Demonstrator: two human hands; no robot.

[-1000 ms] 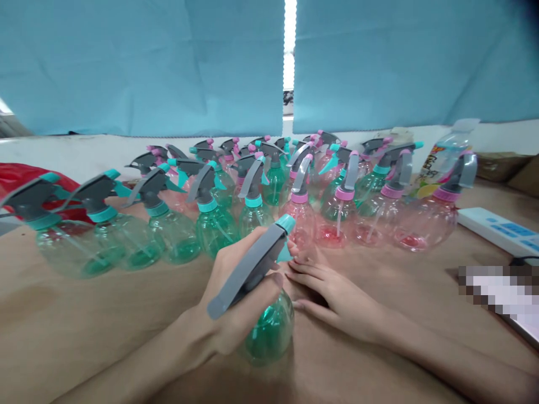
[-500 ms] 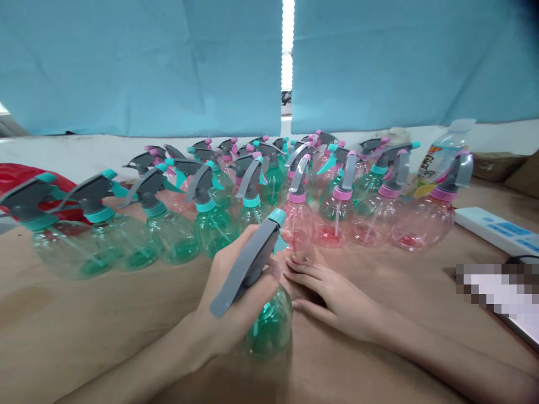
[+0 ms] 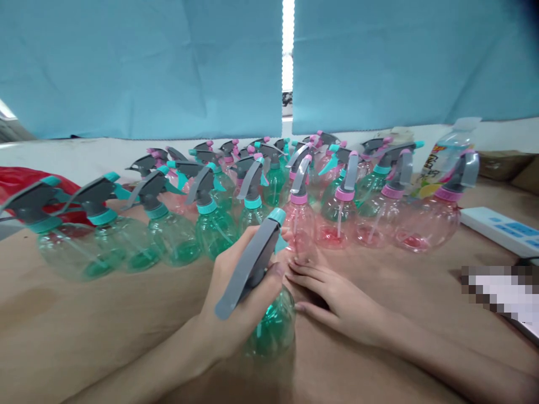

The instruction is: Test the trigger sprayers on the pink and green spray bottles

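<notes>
Left fingers (image 3: 273, 274): curled tight around the neck of the green spray bottle (image 3: 273, 328), directly under its grey spray head (image 3: 248, 266).
Left hand (image 3: 236, 303): reaches in from the near left; the palm covers the left shoulder of the bottle.
Right fingers (image 3: 304, 274): stretched out, slightly spread, lying flat on the table (image 3: 84, 314); nothing gripped.
Right hand (image 3: 337, 297): just right of the bottle; the fingertips lie close to the left thumb.
Bottle position: near centre of the table, in front of the row, round body down, base at the table surface.
Bottle orientation: long axis roughly upright. The spray head runs diagonally, with the lever end near and left and the teal nozzle (image 3: 277, 216) far and right, pointing toward the row.
Count, held: one bottle.
Count, front row: five green bottles (image 3: 172, 238) on the left and four pink bottles (image 3: 381, 221) on the right.
Count, rear rows: mixed green and pink bottles, packed and overlapping; the number cannot be told.
Obstruction: the front row stands just beyond both hands.
Left surroundings: one red bag (image 3: 17, 179) behind the leftmost bottles.
Right surroundings: one clear labelled bottle (image 3: 442, 160) and one white power strip (image 3: 501, 230).
Background: two blue curtains (image 3: 147, 67) with a bright gap between them.
</notes>
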